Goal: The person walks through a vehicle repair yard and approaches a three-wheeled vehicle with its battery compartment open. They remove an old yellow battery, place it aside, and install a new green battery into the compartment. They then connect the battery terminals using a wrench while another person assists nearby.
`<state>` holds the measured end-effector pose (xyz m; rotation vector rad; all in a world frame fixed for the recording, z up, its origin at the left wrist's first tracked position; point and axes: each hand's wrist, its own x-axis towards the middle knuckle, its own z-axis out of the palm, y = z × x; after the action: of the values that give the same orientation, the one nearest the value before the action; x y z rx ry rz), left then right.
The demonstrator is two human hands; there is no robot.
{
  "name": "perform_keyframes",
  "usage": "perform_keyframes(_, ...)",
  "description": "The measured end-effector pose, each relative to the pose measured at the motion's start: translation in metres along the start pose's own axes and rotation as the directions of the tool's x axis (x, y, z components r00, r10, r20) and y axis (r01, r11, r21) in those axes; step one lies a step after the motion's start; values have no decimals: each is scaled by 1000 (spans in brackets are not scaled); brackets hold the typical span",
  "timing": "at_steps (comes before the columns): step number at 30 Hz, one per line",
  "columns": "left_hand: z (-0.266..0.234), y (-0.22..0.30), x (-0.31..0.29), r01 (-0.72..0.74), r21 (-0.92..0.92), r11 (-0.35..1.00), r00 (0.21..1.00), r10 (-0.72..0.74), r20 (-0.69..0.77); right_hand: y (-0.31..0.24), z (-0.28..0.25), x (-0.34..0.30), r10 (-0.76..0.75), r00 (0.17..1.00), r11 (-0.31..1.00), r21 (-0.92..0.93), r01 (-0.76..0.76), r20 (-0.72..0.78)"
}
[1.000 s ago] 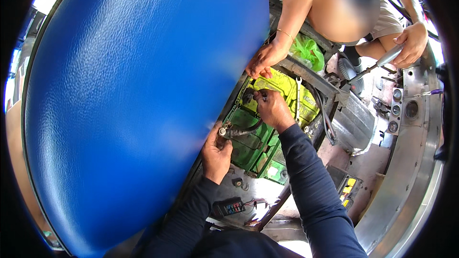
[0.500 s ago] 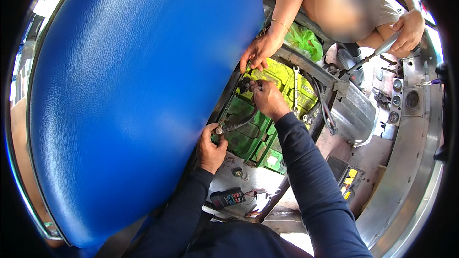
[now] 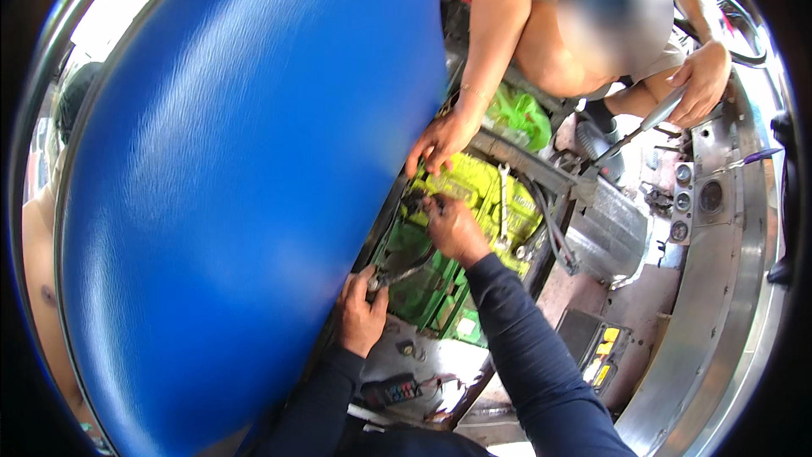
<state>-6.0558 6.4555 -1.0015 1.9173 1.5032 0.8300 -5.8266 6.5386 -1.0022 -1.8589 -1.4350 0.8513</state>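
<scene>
Two batteries sit side by side in a metal frame, a yellow battery (image 3: pixel 482 182) farther off and a green battery (image 3: pixel 414 292) nearer me. My left hand (image 3: pixel 364 320) is closed at the green battery's left edge, with a round metal cable terminal (image 3: pixel 374 284) between thumb and fingers. From there a dark battery cable (image 3: pixel 412 267) curves up toward my right hand (image 3: pixel 458 233). That hand's fingers are pinched beside a dark terminal (image 3: pixel 415 200) at the yellow battery's near left corner; what they hold is hidden. A wrench (image 3: pixel 504 203) lies on the yellow battery.
A large blue padded seat (image 3: pixel 228 195) rises along the left. Across from me, a co-worker's hand (image 3: pixel 444 142) touches the yellow battery's far corner; their other hand (image 3: pixel 704 85) grips a long grey-handled tool. A black meter (image 3: pixel 392 391) and a black battery (image 3: pixel 584 340) lie nearer.
The whole view has shifted, so the batteries and hands appear lower and slightly left. My hands keep nearly the same places against the batteries, and their grips look unchanged.
</scene>
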Motion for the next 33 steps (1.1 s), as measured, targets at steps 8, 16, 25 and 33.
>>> perform_keyframes(8, 1, 8, 3, 66, -196, 978, 998, -68, -8, -14, -9, 6, 194, 978, 981, -12, -193, 72)
perform_keyframes(16, 1, 12, -4, 224, -291, 930, 974, -223, 37, -18, -13, -5, 112, 994, 991, 75, -113, 18)
perform_keyframes(25, 2, 12, -1, 433, -725, 535, 890, -383, 248, -78, -69, -94, 218, 891, 540, 712, -449, 398)
perform_keyframes(33, 5, 17, 35, 753, -643, -138, 507, -502, 701, -62, -35, -145, -103, 978, 994, 65, 93, 182)
